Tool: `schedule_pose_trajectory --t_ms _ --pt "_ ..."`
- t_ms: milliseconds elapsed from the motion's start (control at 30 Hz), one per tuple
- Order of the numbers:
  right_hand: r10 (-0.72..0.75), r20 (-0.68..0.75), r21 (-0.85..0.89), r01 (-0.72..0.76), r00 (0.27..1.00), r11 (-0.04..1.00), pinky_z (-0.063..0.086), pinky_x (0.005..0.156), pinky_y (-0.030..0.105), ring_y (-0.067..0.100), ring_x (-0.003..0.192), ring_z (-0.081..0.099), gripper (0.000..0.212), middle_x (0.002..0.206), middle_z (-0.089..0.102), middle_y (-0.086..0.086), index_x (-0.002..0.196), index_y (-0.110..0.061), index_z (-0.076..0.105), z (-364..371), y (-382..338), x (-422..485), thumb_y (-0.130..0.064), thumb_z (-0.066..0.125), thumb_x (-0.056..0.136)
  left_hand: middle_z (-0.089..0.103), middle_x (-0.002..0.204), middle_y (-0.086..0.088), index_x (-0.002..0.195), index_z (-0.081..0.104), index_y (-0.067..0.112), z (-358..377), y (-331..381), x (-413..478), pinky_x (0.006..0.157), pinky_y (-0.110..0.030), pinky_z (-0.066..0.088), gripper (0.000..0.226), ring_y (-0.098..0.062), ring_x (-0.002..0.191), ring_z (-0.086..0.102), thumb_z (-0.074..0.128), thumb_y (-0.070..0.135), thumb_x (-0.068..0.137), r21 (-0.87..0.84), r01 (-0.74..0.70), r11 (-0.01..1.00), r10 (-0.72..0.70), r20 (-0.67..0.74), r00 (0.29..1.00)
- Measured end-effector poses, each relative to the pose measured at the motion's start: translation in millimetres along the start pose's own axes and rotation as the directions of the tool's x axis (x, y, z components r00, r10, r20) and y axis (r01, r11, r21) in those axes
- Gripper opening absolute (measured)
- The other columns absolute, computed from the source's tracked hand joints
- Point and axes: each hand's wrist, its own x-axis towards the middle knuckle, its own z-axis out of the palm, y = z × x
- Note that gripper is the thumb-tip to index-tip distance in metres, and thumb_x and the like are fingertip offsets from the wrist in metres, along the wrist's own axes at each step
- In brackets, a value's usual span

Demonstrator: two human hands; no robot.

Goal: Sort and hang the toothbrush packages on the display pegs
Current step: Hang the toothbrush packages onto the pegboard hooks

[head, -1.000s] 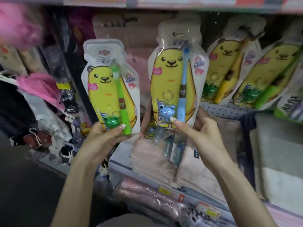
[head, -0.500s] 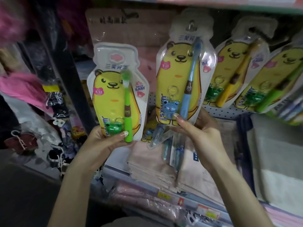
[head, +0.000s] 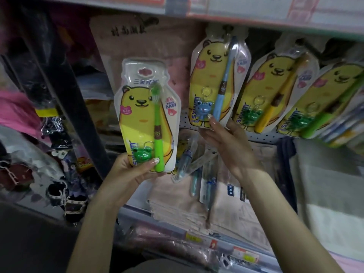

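My left hand (head: 134,172) grips the bottom of a yellow bear package with a green toothbrush and a green frog keyring (head: 146,115), held upright in front of the shelf. My right hand (head: 226,140) pinches the lower edge of a like package with a blue toothbrush and blue keyring (head: 218,83). The top of that package is up at a peg (head: 228,29) under the shelf edge; whether its hole is on the peg I cannot tell. Two more bear packages, one with a yellow brush (head: 275,91) and one with a green brush (head: 323,101), hang to the right.
A white pegboard (head: 260,137) backs the hanging packages. Slim toothbrush packs (head: 197,168) hang below my right hand, over stacked folded cloths (head: 177,209). Pink and dark goods (head: 17,115) crowd the left. A shelf rail with price tags (head: 242,253) runs along the bottom.
Both hands have risen. The blue-brush package has moved up and right until its top reaches the peg, and the green-brush package has come up beside it.
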Motion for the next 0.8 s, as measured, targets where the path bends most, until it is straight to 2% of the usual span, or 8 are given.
schedule_pose_trajectory --t_ms 167,267,367,433,500,567,700,800 --pt "0.125 -0.026 -0.025 -0.126 0.992 0.992 0.058 0.083 0.032 0.026 0.09 0.072 0.048 0.096 0.074 0.016 0.114 0.002 0.061 -13 13 -13 -0.03 0.065 0.079 0.074 0.099 -0.012 0.092 0.078 0.013 6 -10 3 0.073 -0.04 0.059 0.061 -0.027 0.091 0.071 0.096 0.039 0.04 0.01 0.047 0.999 -0.048 0.044 0.998" --pt "0.121 0.012 -0.11 -0.119 0.993 0.987 0.054 0.09 0.037 0.027 0.099 0.07 0.049 0.105 0.073 0.015 0.113 -0.004 0.066 -19 14 -29 -0.038 0.062 0.078 0.075 0.096 -0.012 0.089 0.079 0.013 21 -18 5 0.069 -0.036 0.058 0.057 -0.025 0.088 0.072 0.096 0.038 0.041 0.021 0.074 0.997 -0.076 0.093 0.993" --pt "0.029 0.061 -0.191 -0.017 0.998 0.981 0.054 0.09 0.029 0.021 0.103 0.069 0.034 0.106 0.074 0.007 0.106 -0.011 0.071 -24 3 -52 -0.033 0.067 0.081 0.075 0.094 -0.009 0.087 0.079 0.014 48 -26 6 0.069 -0.033 0.058 0.037 -0.022 0.086 0.072 0.088 0.023 0.052 0.052 0.085 0.995 -0.092 0.143 0.985" --pt "-0.047 0.077 -0.227 0.064 0.996 0.972 0.054 0.076 0.018 0.008 0.089 0.071 0.017 0.092 0.076 -0.005 0.089 -0.02 0.075 -29 -5 -71 -0.023 0.069 0.073 0.076 0.091 -0.007 0.085 0.078 0.014 72 -31 5 0.069 -0.03 0.058 0.024 -0.018 0.084 0.072 0.086 0.011 0.063 0.091 0.093 0.991 -0.109 0.196 0.975" --pt "-0.122 0.064 -0.225 0.134 0.99 0.965 0.053 0.065 0.016 0.006 0.076 0.071 0.012 0.081 0.076 -0.005 0.075 -0.021 0.078 -39 -11 -88 -0.014 0.074 0.066 0.076 0.087 -0.002 0.089 0.074 0.014 97 -35 1 0.067 -0.026 0.057 0.023 -0.014 0.082 0.072 0.076 0.009 0.067 0.14 0.089 0.986 -0.126 0.28 0.952" --pt "-0.202 0.023 -0.227 0.202 0.979 0.953 0.054 0.063 0.018 0.007 0.073 0.071 0.015 0.078 0.076 -0.003 0.073 -0.024 0.079 -53 -16 -103 -0.015 0.084 0.062 0.076 0.086 -0.001 0.09 0.073 0.015 120 -40 -3 0.069 -0.028 0.058 0.024 -0.013 0.082 0.071 0.069 0.012 0.067 0.162 0.086 0.983 -0.139 0.355 0.925" --pt "-0.275 -0.065 -0.233 0.254 0.959 0.939 0.056 0.069 0.023 0.01 0.077 0.072 0.035 0.083 0.076 -0.001 0.079 -0.024 0.078 -84 -35 -123 -0.046 0.087 0.054 0.075 0.086 -0.002 0.082 0.076 0.02 157 -45 -3 0.083 -0.035 0.058 0.014 -0.014 0.085 0.07 0.07 0.014 0.071 0.207 0.063 0.976 -0.157 0.479 0.864" --pt "-0.316 -0.108 -0.245 0.283 0.942 0.927 0.056 0.068 0.023 0.011 0.078 0.072 0.027 0.085 0.077 0.0 0.08 -0.021 0.078 -98 -55 -132 -0.035 0.083 0.058 0.074 0.077 0.007 0.087 0.068 0.017 181 -45 -2 0.073 -0.022 0.058 0.022 -0.006 0.077 0.069 0.062 -0.003 0.083 0.209 0.038 0.977 -0.15 0.554 0.819"
